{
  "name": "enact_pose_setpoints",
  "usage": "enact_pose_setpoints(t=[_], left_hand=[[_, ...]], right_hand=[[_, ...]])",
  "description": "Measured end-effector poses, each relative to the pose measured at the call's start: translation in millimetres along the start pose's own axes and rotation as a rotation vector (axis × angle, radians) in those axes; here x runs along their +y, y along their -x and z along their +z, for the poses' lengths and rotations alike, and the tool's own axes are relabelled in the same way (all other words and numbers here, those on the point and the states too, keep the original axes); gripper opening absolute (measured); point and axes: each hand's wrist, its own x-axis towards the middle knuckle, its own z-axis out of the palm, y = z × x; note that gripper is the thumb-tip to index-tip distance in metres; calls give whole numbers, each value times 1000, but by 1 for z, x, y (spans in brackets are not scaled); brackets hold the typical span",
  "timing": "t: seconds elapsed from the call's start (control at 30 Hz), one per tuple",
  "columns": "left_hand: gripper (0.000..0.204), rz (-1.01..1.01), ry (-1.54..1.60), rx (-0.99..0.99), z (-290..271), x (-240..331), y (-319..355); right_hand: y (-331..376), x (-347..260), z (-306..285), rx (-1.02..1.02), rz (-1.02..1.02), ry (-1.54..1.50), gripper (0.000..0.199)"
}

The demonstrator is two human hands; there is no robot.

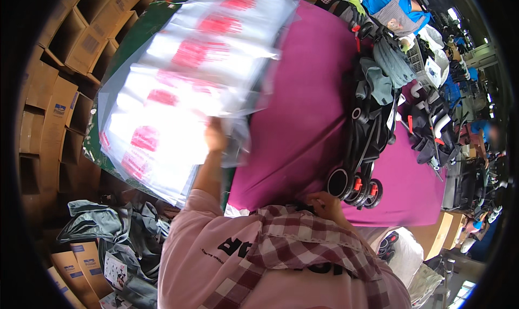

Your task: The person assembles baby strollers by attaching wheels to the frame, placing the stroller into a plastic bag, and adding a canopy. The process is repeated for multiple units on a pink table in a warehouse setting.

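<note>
Plastic bags [181,111] | red print [145,139] blurred | hands [216,136]: left at bags, both holds, openness unclear

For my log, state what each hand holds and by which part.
Left hand: at right edge of red-printed plastic, grip too blurred to tell. Right hand: near edge of magenta cloth; any hold cannot be told.

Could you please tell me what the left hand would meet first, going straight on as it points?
The left hand would most likely meet the plastic bags with red markings; it is blurred and seems right at them, though depth is unclear.
</note>
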Motion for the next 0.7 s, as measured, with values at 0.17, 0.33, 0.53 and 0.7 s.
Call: enact_pose_setpoints(t=[0.17,0.33,0.53,0.7], left_hand=[[31,183,147,-476,36,126,130],[33,-93,-169,-378,-73,20,208],[39,-779,-949,-124,-243,-48,327],[51,-9,-323,177,-137,52,233]], right_hand=[[-10,-7,5,-123,-47,45,23],[-13,51,46,67,80,-166,33],[-56,91,55,36,692,-770,35],[-54,148,66,28,598,-1057,33]])
